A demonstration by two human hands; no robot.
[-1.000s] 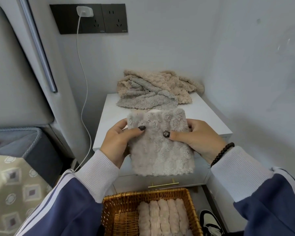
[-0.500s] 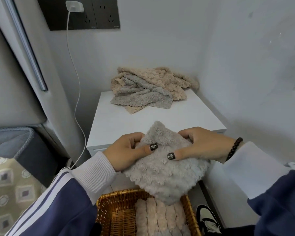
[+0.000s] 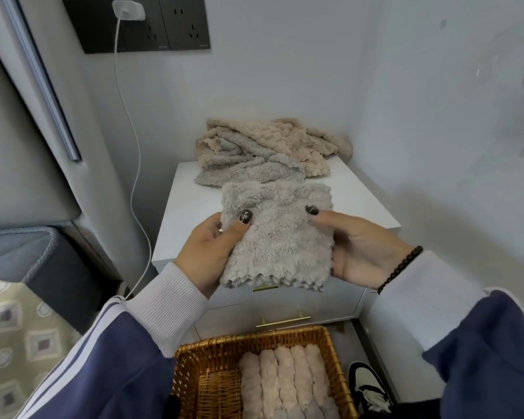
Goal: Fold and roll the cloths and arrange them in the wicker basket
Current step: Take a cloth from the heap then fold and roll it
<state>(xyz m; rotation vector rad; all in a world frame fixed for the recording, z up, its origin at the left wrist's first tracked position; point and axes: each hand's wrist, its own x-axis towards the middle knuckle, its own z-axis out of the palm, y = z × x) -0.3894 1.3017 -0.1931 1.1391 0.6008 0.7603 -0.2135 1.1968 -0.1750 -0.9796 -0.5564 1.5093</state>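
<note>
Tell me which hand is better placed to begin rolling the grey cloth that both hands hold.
Probably the left hand. It pinches the grey cloth at its left edge, thumb on top, so it could turn that edge inward. The right hand supports the opposite edge. The difference is small.

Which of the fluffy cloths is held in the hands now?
The folded grey fluffy cloth, pinched by both hands; the others lie piled on the white cabinet or rolled in the wicker basket.

Both hands hold a folded grey cloth (image 3: pixel 277 234) above the white nightstand (image 3: pixel 191 207): left hand (image 3: pixel 208 252) at nine o'clock, right hand (image 3: pixel 365 247) at three (thumbs on top). Wicker basket (image 3: pixel 212 376) at six holds pink rolls (image 3: pixel 285 385); loose cloths (image 3: pixel 263 152) at twelve
</note>
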